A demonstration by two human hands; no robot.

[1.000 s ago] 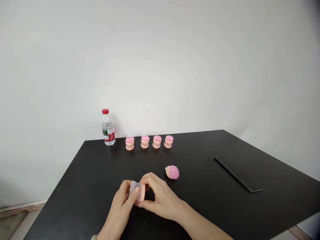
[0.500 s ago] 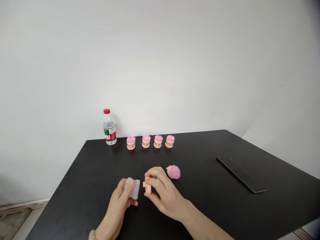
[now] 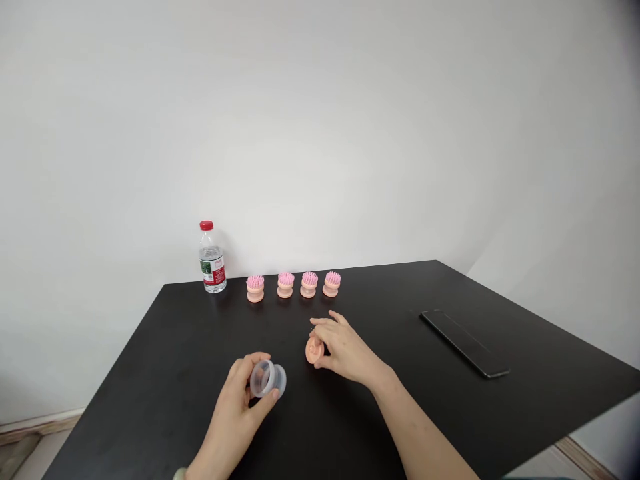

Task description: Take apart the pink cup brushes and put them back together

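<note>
My left hand [image 3: 240, 400] has its fingers and thumb around a translucent spool-shaped cup [image 3: 264, 379]. The cup is tilted, its round opening facing up and to the left. To the right, my right hand [image 3: 345, 347] pinches a small peach round piece [image 3: 315, 351] with a raised detail on its face, just above or at the tabletop. I cannot tell whether bristles are on its hidden side. Beyond the hands stands a row of several peach massage brushes with pink bristles [image 3: 309, 285], bristles up.
A water bottle [image 3: 213, 267] with a red cap stands at the back left, by the wall. On the right of the black table [image 3: 380, 300] lies a flat dark phone-like slab [image 3: 465, 343]. The table's right edge slopes toward me.
My left hand has turned the translucent cup so its opening shows. My right hand has moved right and away from the cup. The loose pink-bristled brush head no longer shows. The view has shifted slightly.
</note>
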